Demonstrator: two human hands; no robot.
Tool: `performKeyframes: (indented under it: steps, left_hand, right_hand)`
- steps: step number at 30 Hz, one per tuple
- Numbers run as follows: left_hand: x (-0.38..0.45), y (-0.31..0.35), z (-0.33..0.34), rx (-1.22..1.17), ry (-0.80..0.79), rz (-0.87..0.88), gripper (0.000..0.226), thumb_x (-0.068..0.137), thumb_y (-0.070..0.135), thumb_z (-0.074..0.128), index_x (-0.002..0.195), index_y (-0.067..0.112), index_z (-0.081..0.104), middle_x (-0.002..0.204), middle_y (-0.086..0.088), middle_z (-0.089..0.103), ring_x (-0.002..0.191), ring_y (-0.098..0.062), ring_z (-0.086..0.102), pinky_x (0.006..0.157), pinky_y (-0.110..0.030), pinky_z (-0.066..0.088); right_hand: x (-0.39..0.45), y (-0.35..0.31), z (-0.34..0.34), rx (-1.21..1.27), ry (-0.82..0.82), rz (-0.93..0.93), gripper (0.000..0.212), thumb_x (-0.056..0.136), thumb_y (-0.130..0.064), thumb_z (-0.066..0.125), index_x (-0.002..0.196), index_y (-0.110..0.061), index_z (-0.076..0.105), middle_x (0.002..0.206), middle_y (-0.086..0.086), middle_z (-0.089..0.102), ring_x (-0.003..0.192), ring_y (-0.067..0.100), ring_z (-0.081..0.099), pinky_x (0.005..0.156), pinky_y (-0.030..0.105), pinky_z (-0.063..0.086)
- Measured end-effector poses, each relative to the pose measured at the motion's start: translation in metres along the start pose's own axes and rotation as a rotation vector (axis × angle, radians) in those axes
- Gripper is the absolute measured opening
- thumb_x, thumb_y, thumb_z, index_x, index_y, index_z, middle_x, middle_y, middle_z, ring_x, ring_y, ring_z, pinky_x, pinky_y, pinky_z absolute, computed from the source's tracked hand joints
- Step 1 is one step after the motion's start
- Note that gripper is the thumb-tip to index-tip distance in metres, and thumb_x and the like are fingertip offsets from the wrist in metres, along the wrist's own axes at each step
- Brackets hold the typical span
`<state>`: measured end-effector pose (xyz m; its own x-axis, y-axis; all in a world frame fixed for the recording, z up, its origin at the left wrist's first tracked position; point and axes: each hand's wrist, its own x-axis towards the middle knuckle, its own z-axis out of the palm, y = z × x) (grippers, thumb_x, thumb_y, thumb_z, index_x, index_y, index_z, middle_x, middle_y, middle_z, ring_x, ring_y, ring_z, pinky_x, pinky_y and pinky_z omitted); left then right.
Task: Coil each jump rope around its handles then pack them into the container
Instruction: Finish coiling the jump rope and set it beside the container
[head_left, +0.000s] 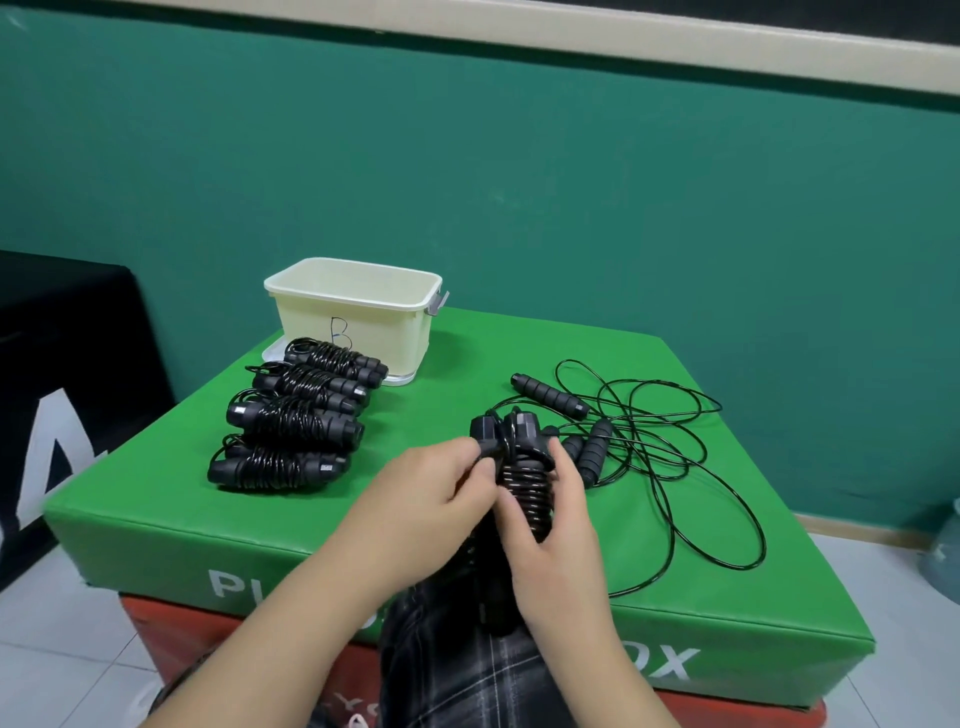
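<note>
Four coiled ropes (291, 415) in a row, one more rope (524, 483) in hand, loose ropes (649, 431) uncountable, one tub (358, 312)

Glossy black cord (691, 499), matt foam handles (550, 397), smooth cream plastic container (358, 317), sheeny green vinyl pad (363, 519).

In my hands I see a black rope (524, 483), with more black ropes (291, 415) on the green block (467, 374) by the cream tub (358, 306), a teal wall (519, 182) behind, and plaid cloth (467, 670) below.
</note>
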<state>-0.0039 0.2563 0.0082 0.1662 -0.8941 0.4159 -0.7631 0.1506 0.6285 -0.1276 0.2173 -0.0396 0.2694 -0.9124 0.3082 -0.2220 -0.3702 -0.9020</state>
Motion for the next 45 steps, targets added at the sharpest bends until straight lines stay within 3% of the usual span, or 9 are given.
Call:
performKeyframes:
  steps: [4,7,10,16,22,29,32,37,45]
  left_hand:
    - [0.003,-0.006,0.005,-0.469,-0.043,-0.18,0.049,0.088,0.041,0.06,0.046,0.018,0.047,0.042,0.012,0.041,0.045,-0.006,0.04,0.049,-0.022,0.033]
    - [0.005,-0.009,-0.001,-0.519,-0.117,-0.288,0.055,0.084,0.038,0.065,0.038,0.019,0.042,0.036,0.011,0.037,0.035,-0.003,0.032,0.04,-0.015,0.026]
    - [0.006,-0.016,-0.005,-0.468,-0.141,-0.325,0.059,0.068,0.06,0.066,0.034,0.019,0.04,0.039,0.004,0.031,0.037,-0.008,0.023,0.04,-0.019,0.021]
    - [-0.005,-0.005,0.002,-0.358,0.039,-0.141,0.041,0.074,0.04,0.053,0.045,0.018,0.036,0.046,0.01,0.028,0.048,-0.011,0.026,0.052,-0.028,0.023]
    - [-0.015,0.003,-0.004,-0.024,0.144,0.007,0.033,0.077,0.043,0.044,0.051,0.022,0.04,0.043,0.0,0.031,0.045,-0.015,0.025,0.048,-0.034,0.019]
    - [-0.017,-0.008,-0.013,0.134,0.149,0.083,0.043,0.08,0.042,0.043,0.047,0.017,0.031,0.045,0.001,0.037,0.044,-0.014,0.028,0.046,-0.027,0.017]
    - [-0.01,-0.02,-0.006,-0.12,0.208,-0.02,0.041,0.082,0.043,0.046,0.052,0.018,0.036,0.044,0.004,0.028,0.046,-0.011,0.026,0.049,-0.031,0.02]
    - [0.008,-0.04,0.013,-0.468,0.329,-0.208,0.053,0.088,0.041,0.05,0.045,0.013,0.039,0.037,0.009,0.034,0.04,-0.004,0.032,0.046,-0.021,0.025]
    - [0.057,-0.072,0.004,-0.461,0.149,-0.407,0.05,0.094,0.045,0.044,0.055,0.013,0.041,0.052,-0.005,0.037,0.042,-0.012,0.03,0.044,-0.024,0.024]
  right_hand:
    - [-0.004,-0.005,-0.002,-0.014,-0.022,0.014,0.075,0.066,-0.034,0.084,0.126,-0.044,0.039,0.111,-0.018,0.061,0.098,-0.004,0.059,0.08,0.014,0.046]
    - [-0.003,-0.009,0.0,-0.048,-0.039,0.023,0.068,0.067,-0.031,0.084,0.113,-0.049,0.037,0.108,-0.017,0.061,0.095,-0.002,0.059,0.078,0.015,0.046]
    - [-0.002,-0.012,0.003,-0.092,-0.039,0.021,0.069,0.069,-0.03,0.081,0.117,-0.049,0.035,0.11,-0.016,0.06,0.098,0.001,0.058,0.079,0.017,0.046]
    - [0.01,-0.028,0.002,-0.202,-0.159,0.136,0.085,0.075,-0.033,0.076,0.142,-0.023,0.024,0.104,-0.009,0.063,0.092,0.012,0.063,0.077,0.029,0.051]
    - [0.019,-0.044,0.011,-0.378,-0.215,0.204,0.053,0.086,-0.025,0.058,0.13,-0.013,0.031,0.106,0.005,0.062,0.097,0.028,0.059,0.069,0.03,0.039]
    - [0.024,-0.046,0.016,-0.337,-0.258,0.186,0.039,0.083,-0.025,0.063,0.106,-0.021,0.032,0.082,-0.009,0.049,0.074,0.015,0.052,0.061,0.029,0.039]
    - [0.03,-0.042,0.016,-0.261,-0.244,0.177,0.052,0.076,-0.031,0.072,0.109,-0.022,0.033,0.087,-0.012,0.054,0.073,0.005,0.055,0.057,0.024,0.041]
    - [0.046,-0.028,0.026,-0.266,-0.16,0.162,0.059,0.069,-0.037,0.078,0.105,-0.022,0.033,0.091,-0.006,0.061,0.079,0.014,0.062,0.063,0.027,0.045]
    - [0.081,-0.017,0.034,-0.32,-0.185,0.1,0.046,0.078,-0.046,0.071,0.101,-0.023,0.038,0.089,-0.008,0.06,0.08,0.015,0.059,0.06,0.028,0.042]
